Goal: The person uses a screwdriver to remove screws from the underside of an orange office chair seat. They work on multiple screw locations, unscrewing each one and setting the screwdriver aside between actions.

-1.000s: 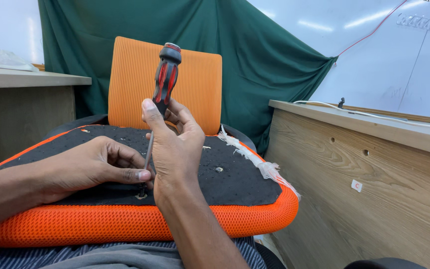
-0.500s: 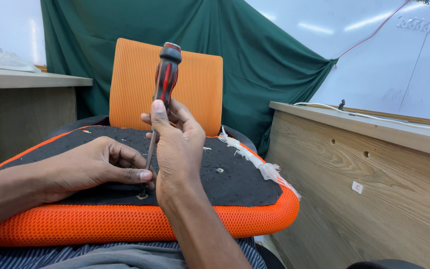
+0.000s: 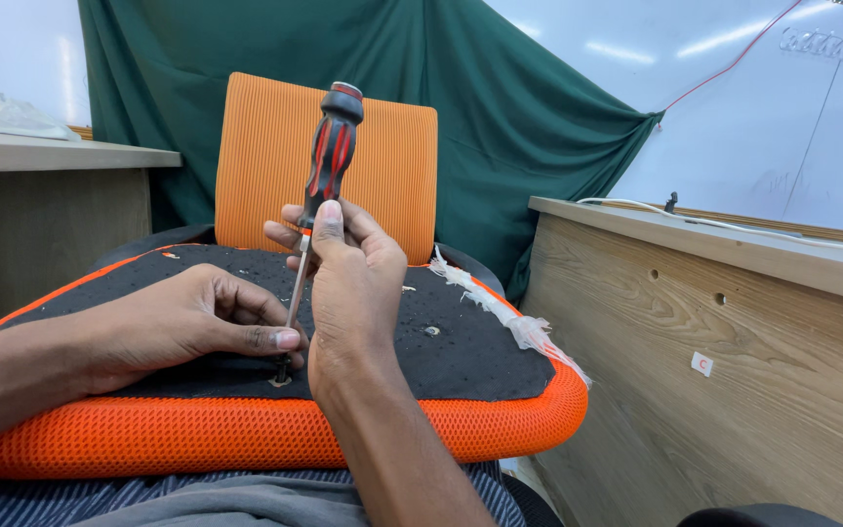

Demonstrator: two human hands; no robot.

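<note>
A screwdriver (image 3: 322,185) with a black and red handle and a thin metal shaft stands nearly upright, leaning slightly right at the top. Its tip sits in a screw (image 3: 282,376) near the front edge of an upturned orange seat cushion (image 3: 246,434), whose underside is covered by a black panel.

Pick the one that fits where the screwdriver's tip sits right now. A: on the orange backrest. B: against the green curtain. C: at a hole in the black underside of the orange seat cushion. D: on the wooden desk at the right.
C: the screwdriver, held by the right hand, runs down to a hole in the seat cushion beside the left hand.
</note>
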